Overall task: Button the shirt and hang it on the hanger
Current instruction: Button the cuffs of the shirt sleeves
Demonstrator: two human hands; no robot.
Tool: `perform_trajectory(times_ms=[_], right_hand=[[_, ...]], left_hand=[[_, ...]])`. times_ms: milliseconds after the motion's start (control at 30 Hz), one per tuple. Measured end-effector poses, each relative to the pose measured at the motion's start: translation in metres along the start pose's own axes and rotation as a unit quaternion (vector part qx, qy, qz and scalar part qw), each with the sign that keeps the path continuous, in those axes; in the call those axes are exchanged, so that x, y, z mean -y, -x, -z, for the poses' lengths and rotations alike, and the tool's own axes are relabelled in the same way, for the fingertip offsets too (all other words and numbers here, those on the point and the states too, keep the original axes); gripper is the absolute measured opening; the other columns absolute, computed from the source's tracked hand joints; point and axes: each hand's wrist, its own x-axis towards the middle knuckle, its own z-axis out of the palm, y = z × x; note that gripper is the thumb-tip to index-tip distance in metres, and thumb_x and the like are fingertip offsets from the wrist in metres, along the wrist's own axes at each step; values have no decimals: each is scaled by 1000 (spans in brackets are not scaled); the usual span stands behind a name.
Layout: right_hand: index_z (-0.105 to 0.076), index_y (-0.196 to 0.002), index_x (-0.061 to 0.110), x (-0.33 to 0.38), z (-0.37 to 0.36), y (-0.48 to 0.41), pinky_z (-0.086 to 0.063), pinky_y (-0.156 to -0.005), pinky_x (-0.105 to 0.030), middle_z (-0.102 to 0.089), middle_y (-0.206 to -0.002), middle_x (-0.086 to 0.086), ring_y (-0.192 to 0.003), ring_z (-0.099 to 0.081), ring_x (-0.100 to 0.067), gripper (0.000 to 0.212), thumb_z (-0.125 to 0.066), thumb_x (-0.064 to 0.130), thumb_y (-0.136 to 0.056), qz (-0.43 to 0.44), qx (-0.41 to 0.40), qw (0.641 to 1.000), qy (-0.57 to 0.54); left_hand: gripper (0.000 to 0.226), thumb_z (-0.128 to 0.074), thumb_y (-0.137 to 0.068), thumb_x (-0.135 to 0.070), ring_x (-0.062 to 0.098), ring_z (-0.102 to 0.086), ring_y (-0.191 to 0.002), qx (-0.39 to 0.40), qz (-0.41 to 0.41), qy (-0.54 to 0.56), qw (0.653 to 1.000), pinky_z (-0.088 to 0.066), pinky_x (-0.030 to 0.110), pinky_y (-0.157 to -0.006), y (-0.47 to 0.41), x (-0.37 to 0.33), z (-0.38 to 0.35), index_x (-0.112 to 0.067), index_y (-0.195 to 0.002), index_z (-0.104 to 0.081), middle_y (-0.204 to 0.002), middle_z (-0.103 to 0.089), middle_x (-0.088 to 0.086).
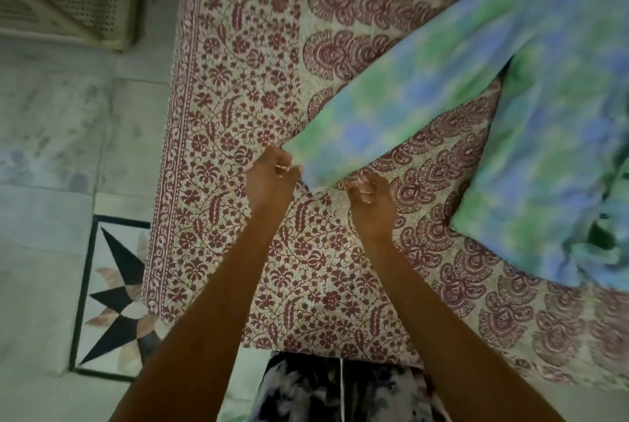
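A green and blue blotched shirt lies on the bed at the right, blurred by motion. One long sleeve stretches down and left toward me, ending in a cuff. My left hand pinches the cuff's left corner with curled fingers. At the cuff's lower right corner my right hand has its fingers curled; the fingertips meet the fabric edge. No hanger shows in the head view.
The bed carries a maroon floral printed bedsheet whose left edge drops to a pale marble floor with a black star inlay. A perforated cream basket stands at the top left. My patterned trousers fill the bottom middle.
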Motion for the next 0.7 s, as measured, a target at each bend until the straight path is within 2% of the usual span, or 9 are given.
perform_trajectory(times_ms=[67,167,233,300,400,533,700], right_hand=[[-51,-122,8,11,31,10,-47,-78,-26,-66,-110,-15,-99,-63,-29,36,-60,21,-88,35,-2,999,20],[-52,-120,7,25,71,22,-48,-80,-34,-66,-106,-16,-96,-63,-31,36,-53,26,-89,57,-23,998,34],[-52,-122,5,36,105,32,-45,-82,-32,-65,-109,-16,-100,-61,-28,44,-49,30,-86,79,-43,996,27],[-52,-124,5,43,132,37,-45,-85,-33,-63,-114,-16,-103,-60,-28,49,-45,32,-83,95,-54,994,26],[-53,-125,7,42,174,35,-45,-90,-36,-62,-119,-14,-109,-58,-29,53,-43,36,-82,116,-74,990,35],[-54,-125,7,26,240,15,-47,-91,-40,-60,-124,-13,-112,-57,-30,48,-47,32,-84,153,-110,982,16],[-54,-124,7,-3,333,-11,-47,-89,-41,-59,-125,-13,-112,-57,-30,41,-54,27,-89,194,-135,972,8]], left_hand=[[19,-70,-79,-12,14,-60,-78,26,-22,9,999,-43,17,-60,17,-21,5,-10,-96,-63,-92,-66,2],[25,-71,-78,-13,18,-59,-89,54,-56,16,997,-48,27,-76,37,-47,3,-10,-101,-63,-101,-67,7],[28,-72,-77,-13,22,-61,-95,68,-97,22,993,-48,33,-83,53,-74,1,-10,-103,-62,-104,-66,8],[30,-71,-78,-12,25,-60,-100,80,-142,15,987,-45,32,-87,65,-98,-4,-9,-106,-62,-109,-65,9],[38,-69,-80,-10,26,-57,-108,85,-195,-1,977,-42,30,-91,85,-136,-17,-8,-116,-59,-119,-61,10],[44,-67,-80,-11,29,-51,-118,106,-248,-48,962,-43,40,-97,115,-188,-53,-11,-122,-54,-127,-56,10],[47,-63,-79,-24,31,-52,-115,99,-275,-107,950,-46,41,-89,162,-251,-109,-11,-122,-53,-126,-54,12]])
